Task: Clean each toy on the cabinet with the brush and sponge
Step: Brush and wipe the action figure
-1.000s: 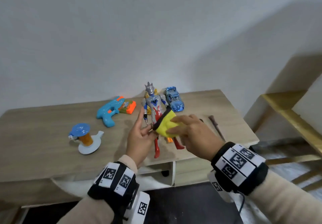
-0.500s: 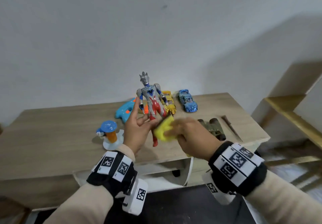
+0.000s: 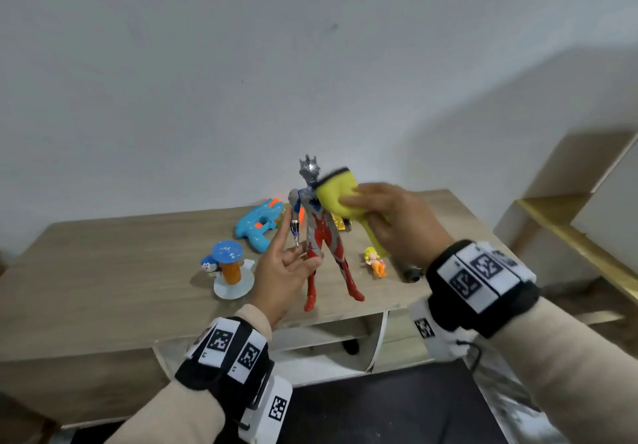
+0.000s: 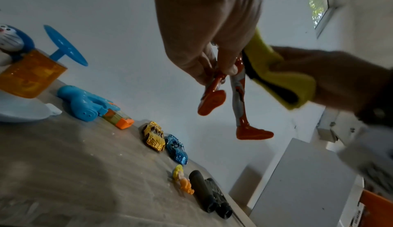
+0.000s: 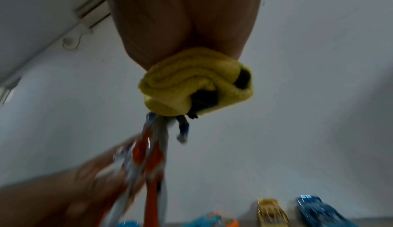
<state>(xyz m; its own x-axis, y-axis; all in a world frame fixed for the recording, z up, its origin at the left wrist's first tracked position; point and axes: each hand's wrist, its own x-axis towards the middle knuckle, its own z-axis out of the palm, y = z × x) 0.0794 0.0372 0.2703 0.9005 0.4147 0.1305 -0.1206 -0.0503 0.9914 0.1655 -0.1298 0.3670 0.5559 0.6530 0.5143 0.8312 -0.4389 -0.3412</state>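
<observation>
A silver, red and blue action figure [image 3: 319, 233] is held upright in the air above the wooden cabinet [image 3: 103, 271], pinched at the upper leg between thumb and fingers of the left hand [image 3: 281, 271], index finger extended. The right hand [image 3: 397, 222] squeezes a folded yellow sponge [image 3: 340, 191] against the figure's head and shoulder. On the cabinet lie a blue water gun [image 3: 257, 224], gold car [image 4: 154, 135], blue car [image 4: 176, 149], small doll [image 3: 374, 262] and binoculars [image 4: 210, 195].
</observation>
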